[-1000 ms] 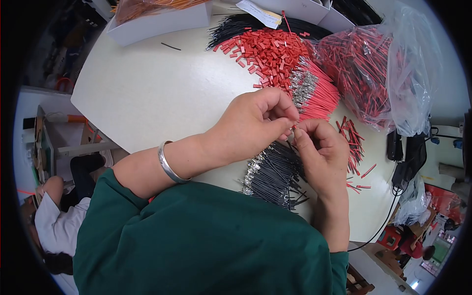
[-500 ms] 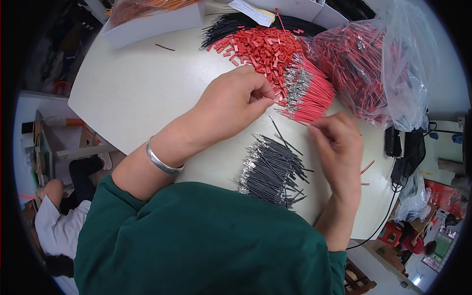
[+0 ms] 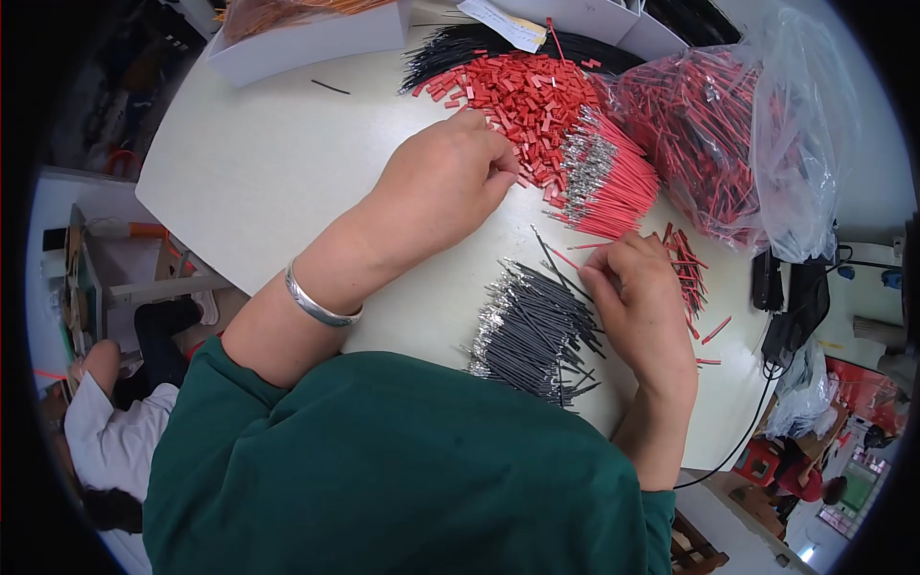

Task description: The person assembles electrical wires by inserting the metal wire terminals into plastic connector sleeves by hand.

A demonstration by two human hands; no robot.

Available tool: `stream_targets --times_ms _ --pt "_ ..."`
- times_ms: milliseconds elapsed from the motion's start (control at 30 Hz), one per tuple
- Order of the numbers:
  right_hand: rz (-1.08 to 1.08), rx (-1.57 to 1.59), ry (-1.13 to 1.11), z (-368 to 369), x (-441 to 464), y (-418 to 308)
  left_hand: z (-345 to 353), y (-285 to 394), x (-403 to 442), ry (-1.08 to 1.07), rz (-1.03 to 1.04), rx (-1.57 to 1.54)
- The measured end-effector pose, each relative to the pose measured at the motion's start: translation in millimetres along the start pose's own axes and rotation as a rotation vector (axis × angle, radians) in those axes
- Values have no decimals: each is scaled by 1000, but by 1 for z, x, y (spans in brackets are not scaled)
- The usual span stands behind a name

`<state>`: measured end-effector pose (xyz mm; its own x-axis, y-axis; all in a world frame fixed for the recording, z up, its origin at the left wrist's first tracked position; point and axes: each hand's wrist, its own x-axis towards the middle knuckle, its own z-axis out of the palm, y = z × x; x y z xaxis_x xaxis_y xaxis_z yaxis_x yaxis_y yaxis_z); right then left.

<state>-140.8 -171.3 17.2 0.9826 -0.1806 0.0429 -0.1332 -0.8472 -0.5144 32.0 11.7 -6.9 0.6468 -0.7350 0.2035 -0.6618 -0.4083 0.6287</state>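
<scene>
My left hand point(image 3: 450, 172) is at the lower left edge of a pile of small red connector housings point(image 3: 537, 105). Its thumb and forefinger are pinched together, and whatever lies between them is hidden. My right hand point(image 3: 637, 302) pinches a short red wire point(image 3: 565, 258), whose end sticks out toward the upper left. Just beyond it lies a bundle of red wires point(image 3: 623, 196) with silver crimped terminals facing left. Between my forearms rests a heap of black wires point(image 3: 537, 326), their metal terminals mostly to the left.
Loose red pieces point(image 3: 685, 273) lie right of my right hand. A clear plastic bag point(image 3: 709, 125) of red wires stands at the back right. Long black wires point(image 3: 441, 53), a paper slip point(image 3: 508, 24) and a white box point(image 3: 307, 43) are at the back. Another person point(image 3: 120, 412) sits at left.
My left hand has drawn slightly left, over the edge of the housings. My right hand has shifted left and down, with a red wire end now showing, and uncovered the loose red pieces.
</scene>
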Motion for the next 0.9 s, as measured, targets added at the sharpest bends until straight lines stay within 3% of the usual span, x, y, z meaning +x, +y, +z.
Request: stream_targets --times_ms 433,900 --pt "164 130 -120 -9 -2 -2 -5 -10 3 18 -54 74" --pt "-42 32 0 -2 0 -5 5 -8 2 8 172 20"
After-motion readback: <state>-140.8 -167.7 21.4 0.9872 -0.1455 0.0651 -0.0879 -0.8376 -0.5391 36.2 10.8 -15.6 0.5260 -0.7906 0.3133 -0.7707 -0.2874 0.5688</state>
